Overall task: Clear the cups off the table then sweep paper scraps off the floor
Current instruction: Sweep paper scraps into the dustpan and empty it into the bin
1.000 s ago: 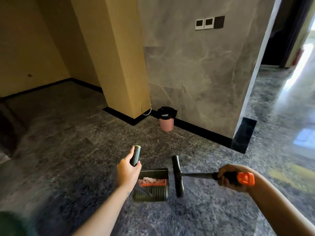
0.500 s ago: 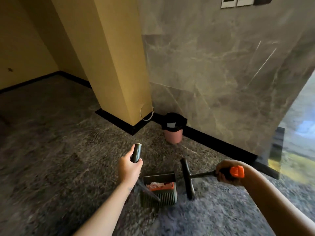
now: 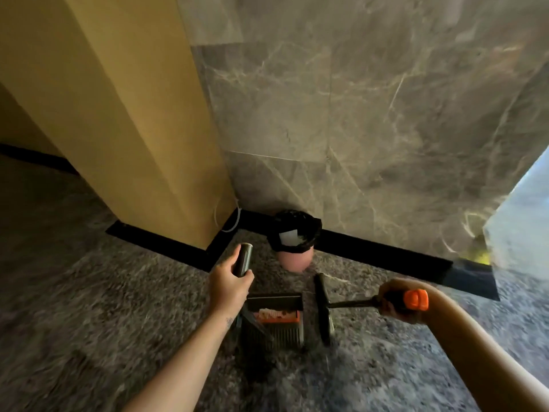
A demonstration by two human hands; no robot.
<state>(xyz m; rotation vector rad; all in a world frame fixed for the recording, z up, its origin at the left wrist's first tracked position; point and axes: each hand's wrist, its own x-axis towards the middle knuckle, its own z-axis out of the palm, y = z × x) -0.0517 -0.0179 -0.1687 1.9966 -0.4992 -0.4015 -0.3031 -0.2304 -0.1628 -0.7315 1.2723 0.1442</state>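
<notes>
My left hand [image 3: 230, 285] grips the dark handle [image 3: 243, 259] of a black dustpan [image 3: 274, 322], which hangs just below it with pale paper scraps on its orange strip. My right hand [image 3: 396, 301] grips the orange-tipped handle [image 3: 416, 299] of a black broom, whose head [image 3: 323, 307] stands right of the dustpan. A pink bin [image 3: 294, 242] lined with a black bag stands against the wall just beyond both tools, with a white scrap lying on top.
A yellow pillar [image 3: 124, 114] rises at the left and a grey marble wall [image 3: 371, 114] runs straight ahead, both with black skirting. A white cable loops at the pillar's foot. Speckled stone floor [image 3: 89, 307] spreads to the left and behind; a bright opening shows at the far right.
The view has closed in on the pink bin, which now sits larger and nearer. Both hands keep hold of the dustpan and broom, carried forward toward the bin.
</notes>
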